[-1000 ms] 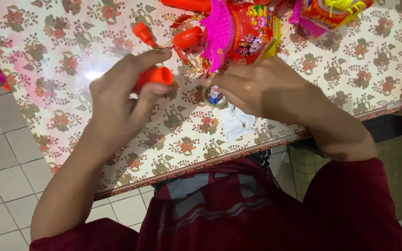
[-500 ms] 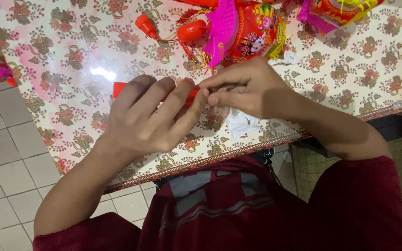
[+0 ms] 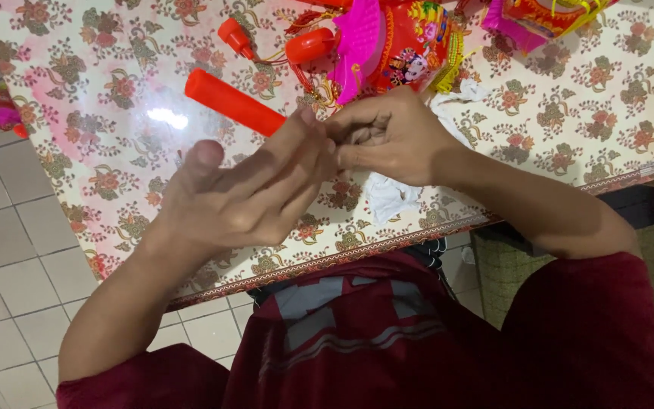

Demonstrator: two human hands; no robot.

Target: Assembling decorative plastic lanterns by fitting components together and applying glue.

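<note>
The left hand [image 3: 247,193] lies over the table [image 3: 77,83] with its fingers stretched toward the right hand [image 3: 391,136], and a red tube [image 3: 232,102] runs up and to the left from behind those fingers. The tube's near end is hidden by the fingertips, so whether the left hand grips it or only lies against it cannot be told. The right hand is curled narrow, thumb and fingers pinched together right at the left fingertips; anything held in that pinch is covered by the fingers and cannot be made out. The two hands touch or nearly touch where the tube ends. Beneath the right hand a white crumpled scrap [image 3: 387,198] shows in part, the wrist covering the rest. Beyond the hands stands a red and pink lantern [image 3: 399,45], its top cut off by the frame edge, with a red capsule-shaped piece [image 3: 309,45] and a small red plug [image 3: 235,35] just to its left, joined by thin wires that are hard to follow against the flowered cloth. Another bright toy [image 3: 546,14] is cut off at the top right. A small pink and red object [image 3: 3,112] lies on the tiled floor [image 3: 9,257] past the table's left edge, too blurred to identify.
</note>
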